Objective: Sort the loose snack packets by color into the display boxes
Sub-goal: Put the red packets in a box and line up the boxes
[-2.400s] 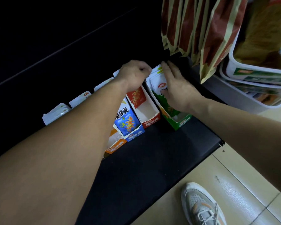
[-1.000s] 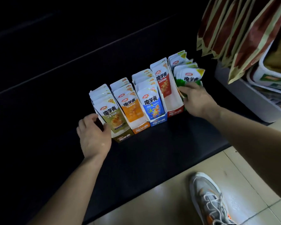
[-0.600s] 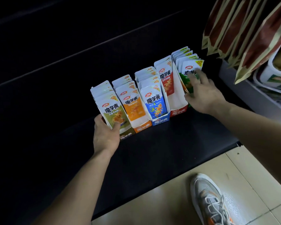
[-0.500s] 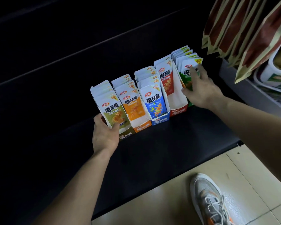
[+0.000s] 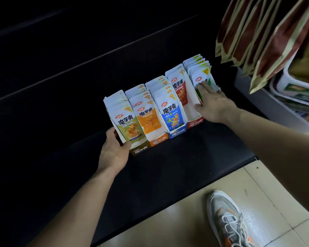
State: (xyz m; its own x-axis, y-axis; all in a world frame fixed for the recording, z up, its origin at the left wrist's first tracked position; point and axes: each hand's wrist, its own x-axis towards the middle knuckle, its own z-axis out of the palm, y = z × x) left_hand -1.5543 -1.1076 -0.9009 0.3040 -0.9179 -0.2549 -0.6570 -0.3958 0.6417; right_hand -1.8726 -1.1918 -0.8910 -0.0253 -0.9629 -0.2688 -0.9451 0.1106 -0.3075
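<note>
Head view: five display boxes stand side by side in a row on the black shelf (image 5: 168, 175), one colour of packet in each.
Landmark: the blue box (image 5: 177, 133) in the middle of the row, with blue packets (image 5: 171, 114) upright in it.
Left of the blue box: the orange box (image 5: 159, 139) touches it and holds orange packets (image 5: 148, 118). Past that, the olive box (image 5: 139, 150) with olive packets (image 5: 128, 125) ends the row.
Right of the blue box: the red box (image 5: 195, 123) touches it. Its red packets (image 5: 179, 88) sit at the back, with bare white floor in front. Past it are green packets (image 5: 199, 73), their box mostly hidden.
Left grip: the left hand (image 5: 114, 150) wraps the olive box's outer front corner, thumb on the front panel.
Right grip: the right hand (image 5: 214, 106) lies flat with straight fingers, pressing the front green packet and holding nothing.
Progress: sorting looks nearly finished. No loose packet shows on the shelf near the blue box. What seems left is squaring the row and settling the green stack.
Writing: 魔芋爽 in large dark characters on the packet faces that show, and in white on the box lips. "20%" is on yellow corner flashes. A small red oval logo is too small to read.
Beyond the row: brown bags (image 5: 257, 41) hang up and to the right of the blue box.
</note>
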